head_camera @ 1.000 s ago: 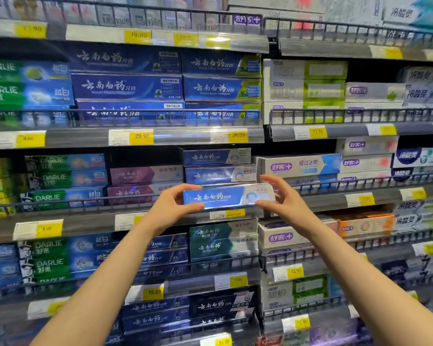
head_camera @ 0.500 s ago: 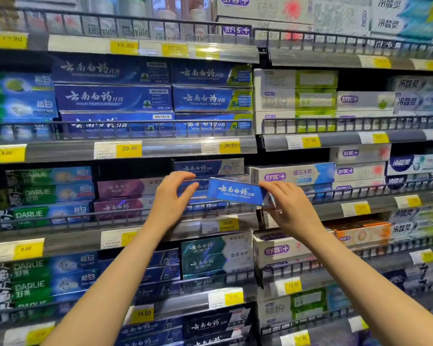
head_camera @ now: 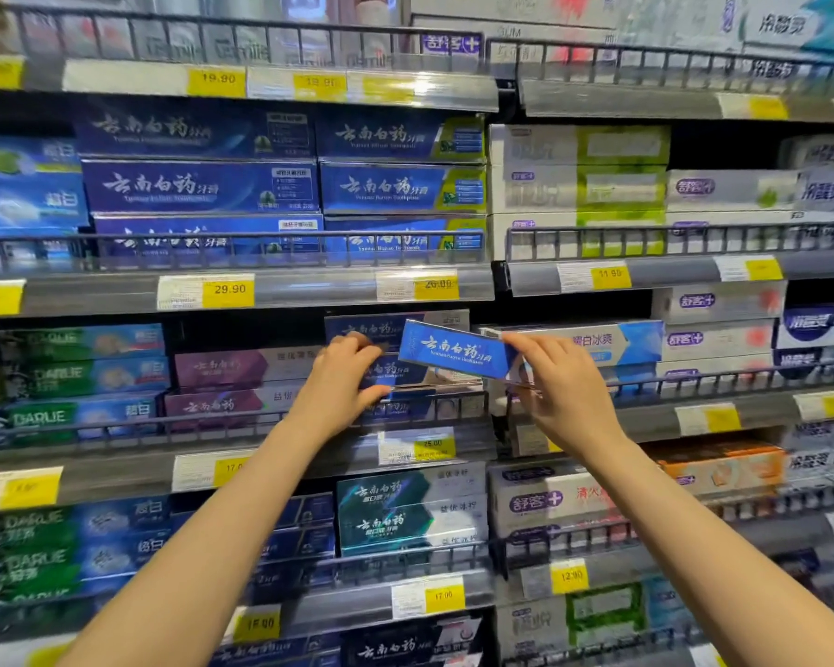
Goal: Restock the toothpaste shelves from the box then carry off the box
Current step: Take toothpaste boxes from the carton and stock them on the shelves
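My right hand pinches the right end of a blue toothpaste carton, which is tilted with its left end pointing into the middle shelf. My left hand rests against the stack of matching blue cartons on that shelf, fingers curled over their front face, apart from the held carton. Whether the left fingers grip one of the stacked cartons is unclear. The supply box is out of view.
A wire rail fronts each shelf. Purple cartons sit left of the blue stack and white cartons sit right. Price tags line the shelf edges. Rows of cartons fill the shelves above and below.
The left hand let go of the blue carton and moved onto the stacked cartons. The right hand turned the carton end-first and raised it toward the shelf opening.
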Available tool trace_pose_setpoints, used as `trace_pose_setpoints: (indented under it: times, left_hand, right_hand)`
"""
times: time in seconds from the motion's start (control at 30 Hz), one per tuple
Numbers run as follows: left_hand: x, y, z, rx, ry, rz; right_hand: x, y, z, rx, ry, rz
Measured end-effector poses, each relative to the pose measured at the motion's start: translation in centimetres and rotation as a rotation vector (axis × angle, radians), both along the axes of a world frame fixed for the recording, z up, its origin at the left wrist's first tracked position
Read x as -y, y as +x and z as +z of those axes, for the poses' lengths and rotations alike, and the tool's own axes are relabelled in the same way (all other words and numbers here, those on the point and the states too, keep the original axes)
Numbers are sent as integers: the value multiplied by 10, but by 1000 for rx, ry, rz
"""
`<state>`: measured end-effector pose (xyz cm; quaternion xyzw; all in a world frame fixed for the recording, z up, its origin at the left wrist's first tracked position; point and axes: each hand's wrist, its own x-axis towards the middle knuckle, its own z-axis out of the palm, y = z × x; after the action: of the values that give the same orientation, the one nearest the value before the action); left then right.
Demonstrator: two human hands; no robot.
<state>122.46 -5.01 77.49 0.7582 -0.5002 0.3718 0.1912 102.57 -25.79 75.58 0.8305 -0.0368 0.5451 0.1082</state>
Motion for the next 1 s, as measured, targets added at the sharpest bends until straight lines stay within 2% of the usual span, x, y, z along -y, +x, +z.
trace_pose_setpoints:
  times: [0.17,0.3,0.37,0.47,0.6,0.73,0.87,1.0]
  left_hand:
    - [1,3,2,-124,-62,-71]
    - [-3,4,0,-115,-100,-100]
    - [-13,4,-8,-102,-253,-132]
    - [-34,-7,-15,-248,-454,-212]
    - [-43,-12,-10,-591,-454,-358]
    - [-45,-11,-4,-642,-497,-386]
    - [-49,-8,1,-675,-499,-395]
    - [-49,-5,2,-672,-496,-419]
  right_hand:
    - [3,9,0,18,-22,16]
    - [2,14,3,33,-52,-2]
    - [0,19,3,41,-86,-11]
    - [-6,30,4,40,-126,16]
    - [-23,48,6,49,-173,86]
    - [-33,58,6,102,-212,111]
    - [-37,63,6,159,-330,15]
    - [-47,70,6,150,-399,25]
